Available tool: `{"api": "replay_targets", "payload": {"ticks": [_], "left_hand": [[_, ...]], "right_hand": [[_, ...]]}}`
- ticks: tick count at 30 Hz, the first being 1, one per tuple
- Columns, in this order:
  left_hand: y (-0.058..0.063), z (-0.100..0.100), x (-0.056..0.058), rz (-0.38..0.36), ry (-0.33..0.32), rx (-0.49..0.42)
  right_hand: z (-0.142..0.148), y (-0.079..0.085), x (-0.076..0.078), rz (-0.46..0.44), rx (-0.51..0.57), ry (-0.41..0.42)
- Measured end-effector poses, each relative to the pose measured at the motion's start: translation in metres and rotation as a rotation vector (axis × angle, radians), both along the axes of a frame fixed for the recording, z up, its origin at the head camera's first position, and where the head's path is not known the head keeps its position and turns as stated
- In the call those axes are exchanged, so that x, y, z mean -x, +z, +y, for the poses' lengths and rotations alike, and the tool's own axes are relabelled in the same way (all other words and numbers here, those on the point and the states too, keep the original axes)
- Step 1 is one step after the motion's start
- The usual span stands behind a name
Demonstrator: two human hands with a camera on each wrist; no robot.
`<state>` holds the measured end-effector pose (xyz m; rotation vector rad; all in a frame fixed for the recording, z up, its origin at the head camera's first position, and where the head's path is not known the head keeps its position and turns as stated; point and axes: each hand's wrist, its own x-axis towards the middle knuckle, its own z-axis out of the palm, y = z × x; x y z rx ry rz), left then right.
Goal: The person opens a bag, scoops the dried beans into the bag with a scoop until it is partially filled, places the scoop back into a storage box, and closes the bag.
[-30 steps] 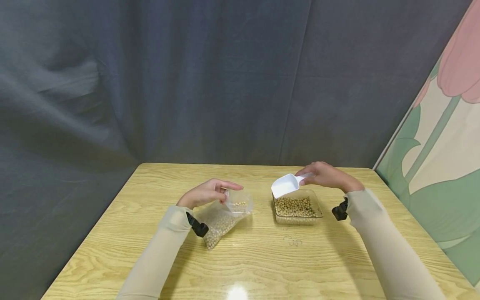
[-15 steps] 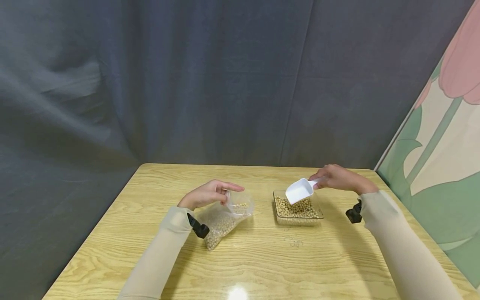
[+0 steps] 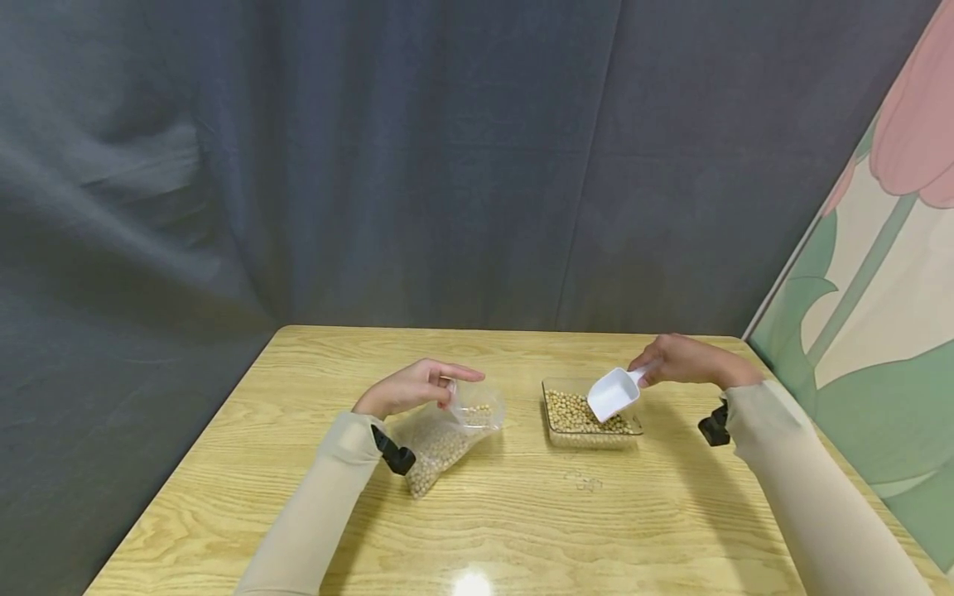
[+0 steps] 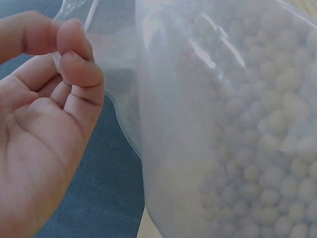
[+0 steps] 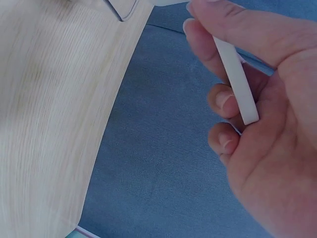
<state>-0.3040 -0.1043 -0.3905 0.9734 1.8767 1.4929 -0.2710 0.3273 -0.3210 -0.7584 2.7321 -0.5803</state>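
Observation:
My right hand (image 3: 681, 362) grips the handle of a white scoop (image 3: 614, 392), its bowl tilted down over the right part of a clear rectangular container (image 3: 592, 441). Pale round beans (image 3: 570, 411) fill much of that container. In the right wrist view the scoop's handle (image 5: 237, 82) runs across the palm under curled fingers. To the left, my left hand (image 3: 410, 387) pinches the rim of a clear plastic bag (image 3: 488, 416), holding its mouth wide. More of the same beans lie in the bag, and the left wrist view shows them through its cloudy side (image 4: 173, 148).
Both containers stand on a light wooden table (image 3: 477, 530). A small faint mark (image 3: 585, 482) shows on the wood in front of the container. Behind the table hangs a dark curtain (image 3: 425, 165); a wall with painted flowers (image 3: 879, 331) is at the right.
The right hand has carried the scoop rightward and lower, from the container's left end to its right part. The left hand and the bag have stayed in place.

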Motion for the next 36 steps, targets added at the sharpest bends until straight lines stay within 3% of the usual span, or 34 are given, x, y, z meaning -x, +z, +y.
{"api": "replay_targets", "payload": {"ticks": [20,25,36], "left_hand": [[0.000,0.000,-0.003,-0.011,0.003,-0.003],[0.000,0.000,-0.002,-0.008,-0.006,-0.012],[-0.001,-0.001,-0.002,-0.012,-0.001,-0.011]], "right_hand": [[-0.010,0.005,0.004,-0.012,-0.127,0.075],[-0.016,0.009,0.002,0.030,-0.188,0.071],[-0.031,0.005,-0.004,-0.002,-0.244,0.021]]}}
